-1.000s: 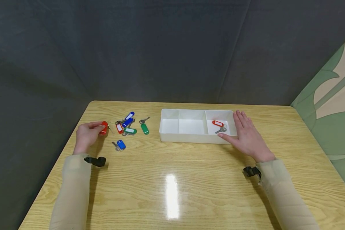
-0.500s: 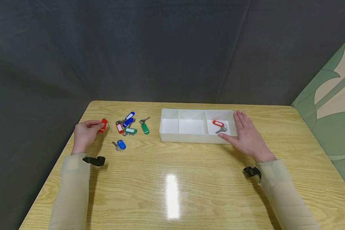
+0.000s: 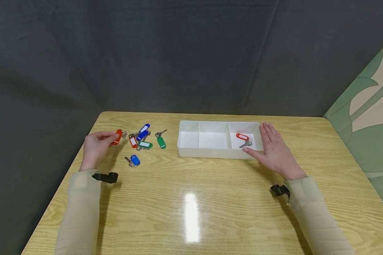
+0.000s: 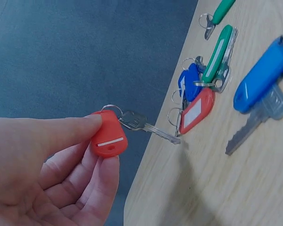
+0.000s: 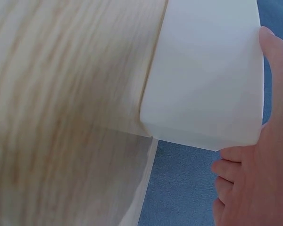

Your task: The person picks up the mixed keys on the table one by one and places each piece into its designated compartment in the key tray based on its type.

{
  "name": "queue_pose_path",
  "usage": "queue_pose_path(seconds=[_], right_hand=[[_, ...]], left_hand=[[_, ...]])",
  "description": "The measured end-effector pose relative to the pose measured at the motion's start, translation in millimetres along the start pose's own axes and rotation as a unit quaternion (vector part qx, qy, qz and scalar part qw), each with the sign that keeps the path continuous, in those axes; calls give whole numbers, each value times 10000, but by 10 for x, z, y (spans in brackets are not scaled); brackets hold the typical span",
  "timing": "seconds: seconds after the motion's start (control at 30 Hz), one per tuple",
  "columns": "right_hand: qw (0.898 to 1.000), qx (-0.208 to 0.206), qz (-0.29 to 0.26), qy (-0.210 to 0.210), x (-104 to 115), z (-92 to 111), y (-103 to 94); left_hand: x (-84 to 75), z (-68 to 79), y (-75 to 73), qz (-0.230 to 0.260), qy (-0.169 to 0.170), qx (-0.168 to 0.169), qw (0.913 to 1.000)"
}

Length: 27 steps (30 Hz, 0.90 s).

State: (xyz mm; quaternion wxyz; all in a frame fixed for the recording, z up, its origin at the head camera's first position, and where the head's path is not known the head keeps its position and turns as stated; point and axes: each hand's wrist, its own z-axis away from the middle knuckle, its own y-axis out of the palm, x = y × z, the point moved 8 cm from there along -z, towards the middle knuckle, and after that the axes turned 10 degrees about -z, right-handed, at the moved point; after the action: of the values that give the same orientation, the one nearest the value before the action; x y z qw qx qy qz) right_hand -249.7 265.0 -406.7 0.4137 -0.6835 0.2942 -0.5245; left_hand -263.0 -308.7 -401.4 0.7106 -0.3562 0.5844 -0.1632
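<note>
My left hand (image 3: 96, 148) pinches a red key tag (image 4: 109, 134) between thumb and fingers, above the left part of the table. A metal key (image 4: 134, 120) hangs from the tag's ring, pointing toward the other tagged keys. My right hand (image 3: 280, 154) lies with straight fingers along the right end of a white three-section tray (image 3: 217, 153), its thumb at the front rim. In the tray's right section rests a key with a red tag (image 3: 242, 136). The right wrist view shows the tray's plain outer wall (image 5: 203, 70) beside the thumb.
Just right of my left hand lie several tagged keys: a red tag (image 3: 133, 142), blue tags (image 3: 142, 135) and a green tag (image 3: 145, 145) in a cluster. Another green tag (image 3: 161, 142) is beside it, and a blue one (image 3: 135, 160) nearer me. A dark curtain (image 3: 178, 56) hangs behind the table.
The red key tag in my left hand has been lifted and turned a little, and its key now points more to the right. My right hand and the tray stay in place.
</note>
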Motion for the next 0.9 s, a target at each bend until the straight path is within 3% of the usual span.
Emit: queue_pose_path(seconds=[0.27, 0.9], right_hand=[[10000, -27, 32, -28, 2, 6, -8], [9999, -119, -14, -60, -2, 9, -10]], left_hand=[[-69, 10, 1, 26, 148, -47, 9999], [-187, 34, 45, 143, 67, -51, 9999]])
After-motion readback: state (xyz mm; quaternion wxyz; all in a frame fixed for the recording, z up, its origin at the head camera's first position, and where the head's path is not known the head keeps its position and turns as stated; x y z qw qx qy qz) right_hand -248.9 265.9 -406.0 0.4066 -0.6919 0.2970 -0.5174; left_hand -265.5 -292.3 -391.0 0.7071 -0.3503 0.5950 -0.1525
